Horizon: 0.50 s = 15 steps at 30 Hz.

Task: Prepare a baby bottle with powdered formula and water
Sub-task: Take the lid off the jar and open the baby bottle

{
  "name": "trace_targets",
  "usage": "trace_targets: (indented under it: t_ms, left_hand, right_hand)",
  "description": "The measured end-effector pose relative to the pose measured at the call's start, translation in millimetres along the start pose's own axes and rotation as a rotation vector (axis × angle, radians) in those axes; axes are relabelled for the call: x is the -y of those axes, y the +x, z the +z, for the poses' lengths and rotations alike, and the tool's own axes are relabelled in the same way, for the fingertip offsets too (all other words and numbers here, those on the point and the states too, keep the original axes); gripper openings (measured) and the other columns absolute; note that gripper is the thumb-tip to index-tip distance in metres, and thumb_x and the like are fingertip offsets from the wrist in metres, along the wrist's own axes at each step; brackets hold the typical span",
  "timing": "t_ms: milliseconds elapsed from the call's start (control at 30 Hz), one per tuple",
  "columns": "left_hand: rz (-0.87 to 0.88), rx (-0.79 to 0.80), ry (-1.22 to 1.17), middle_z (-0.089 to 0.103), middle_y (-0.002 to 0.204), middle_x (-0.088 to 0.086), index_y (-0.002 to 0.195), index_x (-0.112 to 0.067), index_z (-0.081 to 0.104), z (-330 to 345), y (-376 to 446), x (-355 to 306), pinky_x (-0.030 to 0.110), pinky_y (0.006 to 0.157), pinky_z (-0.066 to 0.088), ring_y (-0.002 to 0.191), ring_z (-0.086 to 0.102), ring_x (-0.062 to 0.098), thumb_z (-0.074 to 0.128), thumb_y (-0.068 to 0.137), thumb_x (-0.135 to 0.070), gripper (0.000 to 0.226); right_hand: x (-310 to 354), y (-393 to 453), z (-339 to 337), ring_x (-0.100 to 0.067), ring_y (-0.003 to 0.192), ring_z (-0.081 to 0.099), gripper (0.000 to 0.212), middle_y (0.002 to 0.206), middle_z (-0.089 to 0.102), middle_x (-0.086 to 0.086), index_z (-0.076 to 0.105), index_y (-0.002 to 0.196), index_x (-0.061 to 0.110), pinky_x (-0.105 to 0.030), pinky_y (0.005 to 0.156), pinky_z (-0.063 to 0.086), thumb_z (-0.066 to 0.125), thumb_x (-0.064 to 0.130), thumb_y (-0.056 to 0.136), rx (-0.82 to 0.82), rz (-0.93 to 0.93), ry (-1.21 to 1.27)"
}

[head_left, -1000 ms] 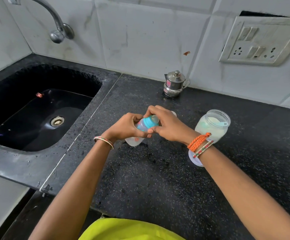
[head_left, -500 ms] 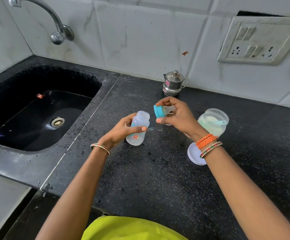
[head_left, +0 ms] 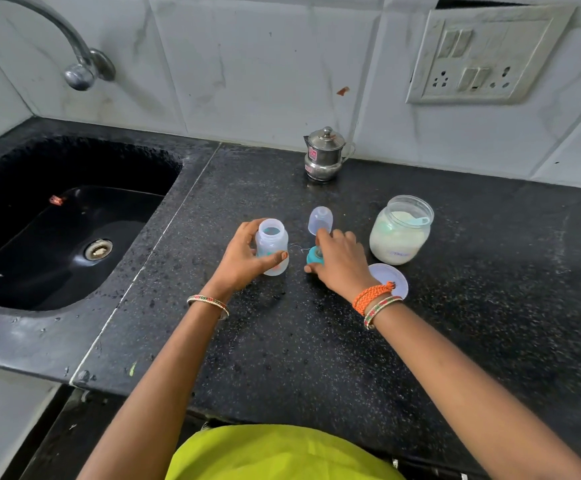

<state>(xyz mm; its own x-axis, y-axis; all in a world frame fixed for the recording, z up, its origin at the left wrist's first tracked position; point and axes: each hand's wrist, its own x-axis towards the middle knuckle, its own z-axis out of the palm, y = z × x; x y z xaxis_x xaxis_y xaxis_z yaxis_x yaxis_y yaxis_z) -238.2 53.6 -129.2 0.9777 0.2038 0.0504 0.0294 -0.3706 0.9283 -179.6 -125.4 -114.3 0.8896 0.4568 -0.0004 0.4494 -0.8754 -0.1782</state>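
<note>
The baby bottle [head_left: 271, 245] stands upright and uncapped a little left of the frame's centre, on the black speckled worktop [head_left: 317, 341]. The left hand [head_left: 244, 259] wraps round it, thumb across the front and fingers curled behind, steadying it. Whether it holds any water I cannot tell.

Just to its right, the right hand [head_left: 339, 261] reaches down over the teal teat ring [head_left: 315, 256], fingertips curled on it as it sits on or just above the worktop; whether the pinch is letting go cannot be told. Behind that hand, the clear dome cap [head_left: 320, 220] stands on the worktop.

Further right is the open formula jar [head_left: 400, 232], pale powder inside and a light-blue scoop [head_left: 417, 221] resting at its mouth. Its white lid [head_left: 391, 280] lies flat in front of it, partly behind the right wrist. A small steel pot [head_left: 323, 155] stands near the wall at upper centre; the sink [head_left: 57, 237] and tap [head_left: 81, 64] fill the left.

The step in hand looks like setting the ring aside so powder can go in. To do it well, park the ring teat-up, away from the wet specks, and keep the left hand on the bottle. Then take the scoop, level it against the jar's rim, and tip it straight over the narrow mouth, since spilled powder on a damp worktop will cake.
</note>
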Motion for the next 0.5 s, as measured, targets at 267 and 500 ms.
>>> trace_targets:
  t_ms: [267, 500]
  left_hand:
    - [-0.07, 0.037, -0.14, 0.037, 0.14, 0.003, 0.145, -0.029, 0.019, -1.3, -2.5, -15.4, 0.029, 0.099, 0.041, 0.124, 0.043, 0.014, 0.072, 0.076, -0.027, 0.088]
    - [0.217, -0.365, -0.114, 0.041, 0.131, -0.011, 0.13, -0.023, 0.042, 27.7, 0.7, -86.2, 0.013, 0.1, 0.026, 0.128, 0.033, 0.007, 0.053, 0.079, -0.028, 0.053]
  right_hand:
    - [-6.4, -6.1, -5.0, -0.033, 0.116, 0.046, 0.051, 0.125, 0.049, -0.012, 0.043, 0.128, 0.014, -0.044, 0.092, 0.04, 0.06, 0.041, 0.088, 0.008, 0.01, 0.1]
    - [-41.9, -3.5, -85.4, -0.025, 0.101, 0.052, 0.013, 0.104, 0.058, -0.009, 0.064, 0.096, 0.014, -0.035, 0.081, 0.045, 0.056, 0.019, 0.087, -0.425, 0.032, 0.347]
